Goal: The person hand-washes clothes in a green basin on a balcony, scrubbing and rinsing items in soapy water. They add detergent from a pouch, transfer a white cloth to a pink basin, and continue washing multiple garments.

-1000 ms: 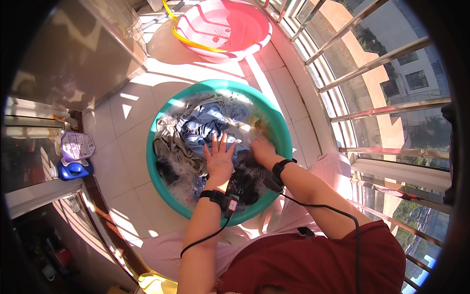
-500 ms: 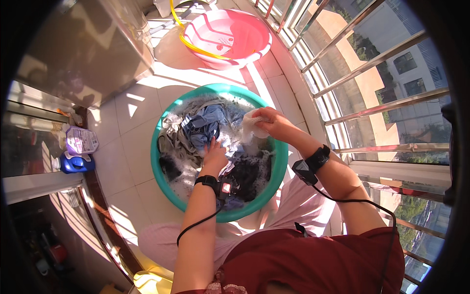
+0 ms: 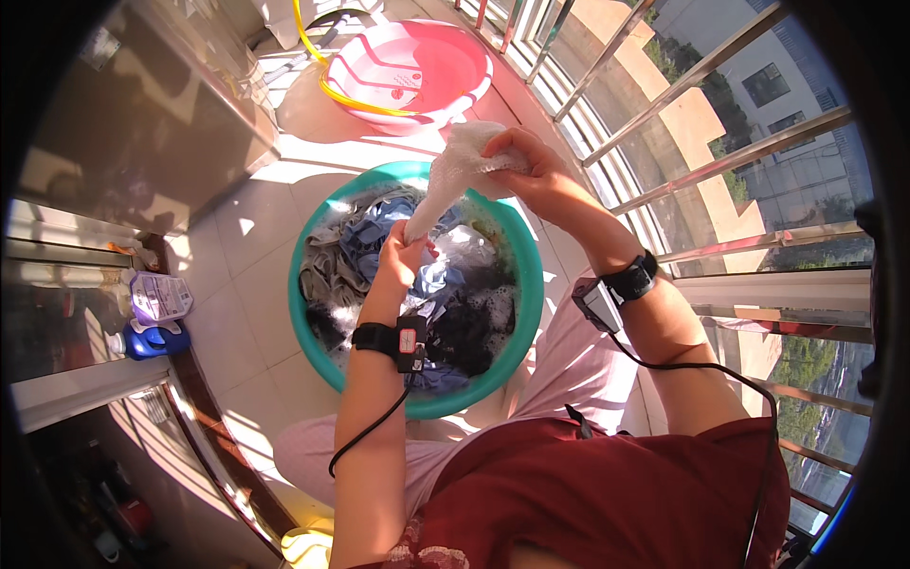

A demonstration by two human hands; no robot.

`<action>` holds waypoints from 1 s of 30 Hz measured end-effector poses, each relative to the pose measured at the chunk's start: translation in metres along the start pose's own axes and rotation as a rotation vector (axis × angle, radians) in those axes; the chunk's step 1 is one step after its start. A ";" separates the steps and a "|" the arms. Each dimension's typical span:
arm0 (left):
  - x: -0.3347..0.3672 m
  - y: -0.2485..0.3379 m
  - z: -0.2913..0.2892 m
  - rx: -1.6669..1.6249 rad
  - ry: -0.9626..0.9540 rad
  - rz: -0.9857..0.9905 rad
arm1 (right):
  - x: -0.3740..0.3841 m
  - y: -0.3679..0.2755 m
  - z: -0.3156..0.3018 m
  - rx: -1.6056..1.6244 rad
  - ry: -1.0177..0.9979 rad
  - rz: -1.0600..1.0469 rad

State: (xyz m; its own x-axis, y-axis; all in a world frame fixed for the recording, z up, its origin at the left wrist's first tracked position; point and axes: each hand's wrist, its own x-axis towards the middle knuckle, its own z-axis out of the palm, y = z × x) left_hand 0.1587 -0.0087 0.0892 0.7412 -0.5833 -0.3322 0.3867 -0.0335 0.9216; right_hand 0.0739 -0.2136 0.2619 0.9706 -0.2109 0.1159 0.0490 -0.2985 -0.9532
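Cloth [image 3: 459, 174] stretches above the tub [image 3: 531, 294], my left hand [image 3: 402, 258] pinching its near end, my right hand [image 3: 531, 173] clutching the bunched far end; suds [image 3: 472, 248] could make it slip if pulled hard.

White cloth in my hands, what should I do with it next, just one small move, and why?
Perhaps bring your left hand and right hand together to rub the white cloth: each grips part of it, it is drawn out between them, and the green tub of sudsy laundry lies below, so it could catch drips.
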 end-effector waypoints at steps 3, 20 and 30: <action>-0.003 -0.033 -0.013 0.216 0.061 -0.008 | -0.026 0.081 0.023 -0.214 -0.023 0.200; -0.012 -0.111 0.044 1.534 -0.370 -0.123 | -0.098 0.241 0.095 -0.909 -0.670 0.589; -0.035 0.094 0.058 0.800 -0.211 0.345 | -0.026 0.054 0.027 -0.047 -0.287 0.227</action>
State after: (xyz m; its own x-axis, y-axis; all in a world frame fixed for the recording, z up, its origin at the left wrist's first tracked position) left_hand 0.1380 -0.0385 0.1993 0.5990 -0.7997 -0.0396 -0.3953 -0.3384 0.8539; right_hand 0.0580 -0.1991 0.2003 0.9823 -0.0091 -0.1869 -0.1801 -0.3176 -0.9310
